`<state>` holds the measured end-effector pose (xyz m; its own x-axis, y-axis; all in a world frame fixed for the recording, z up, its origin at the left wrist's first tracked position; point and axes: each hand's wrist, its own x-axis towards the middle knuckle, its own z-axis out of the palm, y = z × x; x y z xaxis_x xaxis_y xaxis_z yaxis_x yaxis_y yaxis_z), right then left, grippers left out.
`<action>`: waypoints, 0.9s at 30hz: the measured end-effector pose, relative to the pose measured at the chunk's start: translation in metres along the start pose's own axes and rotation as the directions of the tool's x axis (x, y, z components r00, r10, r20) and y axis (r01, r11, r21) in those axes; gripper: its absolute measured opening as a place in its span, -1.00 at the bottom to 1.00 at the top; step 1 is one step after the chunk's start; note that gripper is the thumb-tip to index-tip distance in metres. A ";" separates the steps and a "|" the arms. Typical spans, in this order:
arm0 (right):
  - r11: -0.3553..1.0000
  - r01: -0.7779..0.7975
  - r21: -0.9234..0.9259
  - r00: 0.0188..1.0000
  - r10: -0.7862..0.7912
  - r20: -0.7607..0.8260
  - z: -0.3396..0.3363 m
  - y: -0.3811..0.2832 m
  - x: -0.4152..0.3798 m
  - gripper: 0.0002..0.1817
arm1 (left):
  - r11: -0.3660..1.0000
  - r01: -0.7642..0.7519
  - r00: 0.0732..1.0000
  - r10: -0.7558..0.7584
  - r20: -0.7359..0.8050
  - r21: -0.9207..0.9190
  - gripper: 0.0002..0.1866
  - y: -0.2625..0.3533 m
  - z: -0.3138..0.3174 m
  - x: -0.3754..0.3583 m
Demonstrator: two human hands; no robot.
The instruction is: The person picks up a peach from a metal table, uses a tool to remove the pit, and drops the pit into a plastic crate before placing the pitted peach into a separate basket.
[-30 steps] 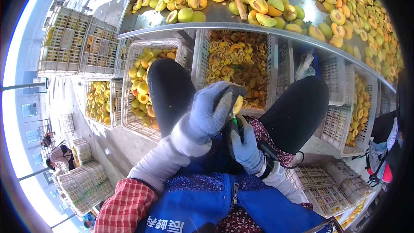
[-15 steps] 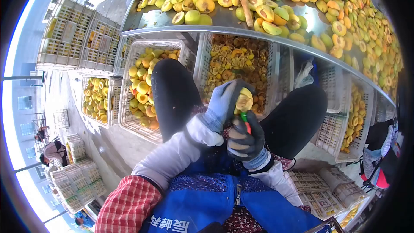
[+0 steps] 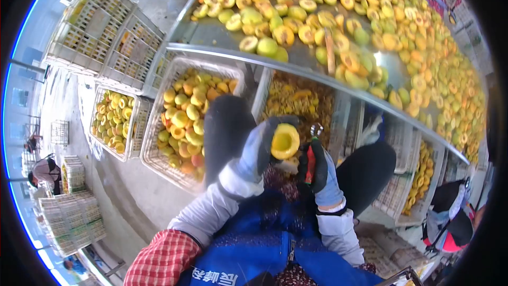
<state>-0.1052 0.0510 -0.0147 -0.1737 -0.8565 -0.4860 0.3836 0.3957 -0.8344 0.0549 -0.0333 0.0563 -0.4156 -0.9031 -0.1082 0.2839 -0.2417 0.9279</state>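
My left hand [image 3: 264, 140], in a grey-blue glove, holds a halved yellow fruit [image 3: 286, 141] with its hollowed face towards me. To its right, my right hand [image 3: 316, 165] is closed round the red handle of a small pitting tool [image 3: 311, 161], whose metal loop points up. The tool and the fruit are apart. Both hands are between my knees, above a crate of fruit scraps [image 3: 269, 87]. In front, a metal table [image 3: 222, 46] bears many halved fruits [image 3: 296, 8] and a wooden-handled tool [image 3: 330, 52].
A crate of whole fruit [image 3: 154, 143] stands left of my knees, with another fruit crate [image 3: 132, 127] beyond. Stacked crates [image 3: 100, 26] rise at the upper left. More crates [image 3: 418, 201] stand at right. A person [image 3: 46, 172] is far left.
My hands have moved apart, and the tool has come away from the fruit. The fruit now shows a clean hollow. The whole view has shifted, with the table lower in it.
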 end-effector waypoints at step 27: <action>0.153 0.573 -0.805 0.808 -0.271 0.523 0.297 -0.109 0.290 -0.54 | 0.676 0.474 0.733 0.053 -0.678 0.565 -0.78 -0.036 -0.230 -0.076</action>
<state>0.0723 -0.3389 0.0121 0.2299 -0.9727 -0.0305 -0.7715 -0.1631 -0.6150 0.2750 -0.0378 -0.0513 0.2965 -0.9154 -0.2722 -0.4933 -0.3908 0.7771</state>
